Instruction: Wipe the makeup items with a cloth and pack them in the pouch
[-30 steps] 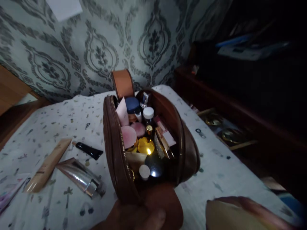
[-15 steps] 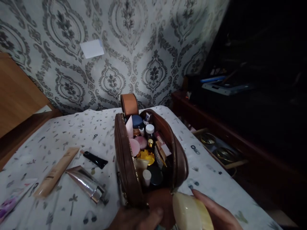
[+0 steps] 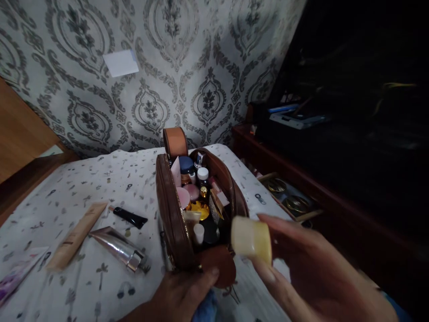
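A brown cosmetic bag (image 3: 174, 214) stands unzipped on the patterned sheet, filled with several jars, bottles and boxes. Among them show a navy-lidded jar (image 3: 186, 164), a white-capped bottle (image 3: 203, 173) and a dark round lid (image 3: 211, 231). My left hand (image 3: 182, 290) grips the near end of the bag, thumb resting on a brown leather strap (image 3: 219, 264). Between the thumb and fingers of my right hand (image 3: 301, 264) is a cream-and-yellow jar (image 3: 250, 239), tilted on its side at the bag's near right corner.
To the left lie a beige tube (image 3: 78, 235), a silver tube (image 3: 117, 246), a small black tube (image 3: 129, 217) and a purple-printed tube (image 3: 20, 275). Patterned wallpaper (image 3: 181, 58) rises behind. On the right, dark red furniture (image 3: 278, 172) borders the bed beside a box of gold-coloured items (image 3: 296, 205).
My right hand has lifted the jar up and slightly left, closer to the bag's opening. My left hand keeps its grip on the bag's near end. The view has shifted slightly.
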`<state>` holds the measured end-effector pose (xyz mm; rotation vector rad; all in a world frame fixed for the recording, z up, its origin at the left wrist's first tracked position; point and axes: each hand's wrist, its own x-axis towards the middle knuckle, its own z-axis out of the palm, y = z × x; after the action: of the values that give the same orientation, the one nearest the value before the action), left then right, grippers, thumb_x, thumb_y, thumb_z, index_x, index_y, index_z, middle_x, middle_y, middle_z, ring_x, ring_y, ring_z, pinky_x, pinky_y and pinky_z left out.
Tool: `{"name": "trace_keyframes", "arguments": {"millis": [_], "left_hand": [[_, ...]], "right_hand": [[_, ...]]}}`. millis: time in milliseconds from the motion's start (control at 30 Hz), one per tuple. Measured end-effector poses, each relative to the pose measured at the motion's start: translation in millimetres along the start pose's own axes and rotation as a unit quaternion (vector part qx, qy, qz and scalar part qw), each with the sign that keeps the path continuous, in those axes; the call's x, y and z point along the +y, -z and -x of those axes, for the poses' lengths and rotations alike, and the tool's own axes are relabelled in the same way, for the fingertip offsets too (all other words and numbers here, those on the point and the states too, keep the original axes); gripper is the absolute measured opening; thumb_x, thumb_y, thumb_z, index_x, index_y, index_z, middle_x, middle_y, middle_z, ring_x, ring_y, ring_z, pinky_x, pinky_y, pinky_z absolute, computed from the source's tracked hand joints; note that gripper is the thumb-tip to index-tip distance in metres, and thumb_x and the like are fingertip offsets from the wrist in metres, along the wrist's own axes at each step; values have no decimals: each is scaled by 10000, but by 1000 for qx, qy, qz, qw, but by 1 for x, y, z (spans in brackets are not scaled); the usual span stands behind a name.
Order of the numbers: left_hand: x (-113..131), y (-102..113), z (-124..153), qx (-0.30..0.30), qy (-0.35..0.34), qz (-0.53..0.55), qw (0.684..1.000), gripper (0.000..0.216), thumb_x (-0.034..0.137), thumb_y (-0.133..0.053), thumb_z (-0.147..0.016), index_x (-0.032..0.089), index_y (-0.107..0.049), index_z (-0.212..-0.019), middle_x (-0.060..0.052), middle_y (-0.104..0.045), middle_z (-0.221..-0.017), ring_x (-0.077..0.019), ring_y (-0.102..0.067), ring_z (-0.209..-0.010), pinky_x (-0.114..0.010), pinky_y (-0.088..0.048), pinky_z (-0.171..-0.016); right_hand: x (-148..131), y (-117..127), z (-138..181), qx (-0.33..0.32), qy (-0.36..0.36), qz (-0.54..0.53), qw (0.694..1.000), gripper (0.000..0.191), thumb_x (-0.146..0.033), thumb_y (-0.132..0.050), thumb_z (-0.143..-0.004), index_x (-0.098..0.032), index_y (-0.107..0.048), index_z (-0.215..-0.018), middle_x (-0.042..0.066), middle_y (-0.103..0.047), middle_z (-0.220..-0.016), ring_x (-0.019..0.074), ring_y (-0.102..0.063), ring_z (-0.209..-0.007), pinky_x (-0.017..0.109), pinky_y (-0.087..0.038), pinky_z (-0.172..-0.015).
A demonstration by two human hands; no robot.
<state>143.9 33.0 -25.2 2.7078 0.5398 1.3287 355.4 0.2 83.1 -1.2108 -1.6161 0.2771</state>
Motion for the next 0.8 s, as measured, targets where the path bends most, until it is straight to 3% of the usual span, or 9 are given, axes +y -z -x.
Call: {"name": "trace_keyframes", "arguments": {"millis": [67, 133, 300, 400, 500, 667, 800], "left_hand": [[2, 0, 2, -5, 13, 17, 1000, 564, 335, -244, -1075, 94, -204, -1584, -102, -778, -866, -164, -763, -762, -251, -618, -717], [3, 0, 5, -26, 31, 28, 999, 600, 406, -253, -1065, 113, -198, -1586, -109, -776, -903, -184, -763, -797, -276, -622, -723], [0, -3, 14, -41, 33, 54, 997, 676, 509, -228, -1036, 114, -193, -1584, -131, -769, -963, -205, -760, -774, -290, -621, -703], [-2, -1, 14, -61, 38, 63, 995, 629, 446, -191, -1043, 132, -166, -1588, -126, -764, -1000, -198, -758, -780, -285, -615, -723], [-1, 4, 11, -104, 46, 81, 990, 672, 519, -161, -1034, 147, -126, -1593, -126, -754, -1049, -202, -756, -816, -283, -611, -754], [1, 11, 6, -101, 48, 82, 990, 681, 536, -143, -1027, 158, -118, -1593, -108, -751, -1017, -209, -748, -828, -298, -599, -797], [1, 5, 9, -78, 46, 80, 993, 660, 513, -157, -1028, 161, -154, -1587, -93, -751, -976, -199, -740, -771, -277, -590, -730]], "right_hand": [[-6, 3, -32, -15, 18, 16, 1000, 349, -313, -638, -929, -303, -598, -1276, 69, -715, -1070, 192, -672, -728, 313, -572, -629], [-9, -4, -65, -87, 51, 49, 994, 274, -286, -661, -911, -265, -649, -1184, 52, -714, -970, 178, -649, -727, 296, -538, -642], [-5, -45, -124, -255, 59, 149, 954, 132, -160, -656, -848, -184, -693, -973, 36, -688, -898, 167, -624, -801, 260, -441, -702], [1, -69, -136, -317, 45, 191, 928, 81, -179, -602, -871, -166, -682, -875, 50, -679, -823, 175, -616, -768, 267, -397, -657], [5, -85, -138, -352, 5, 219, 910, 100, -163, -564, -860, -160, -664, -869, 65, -671, -801, 186, -618, -739, 265, -361, -587], [7, -95, -139, -362, -18, 200, 910, 222, -115, -582, -827, -155, -607, -1044, 82, -692, -915, 192, -632, -793, 248, -376, -577], [8, -100, -136, -351, -29, 173, 920, 324, -53, -580, -805, -128, -540, -1118, 94, -691, -956, 188, -622, -821, 247, -405, -616]]}}
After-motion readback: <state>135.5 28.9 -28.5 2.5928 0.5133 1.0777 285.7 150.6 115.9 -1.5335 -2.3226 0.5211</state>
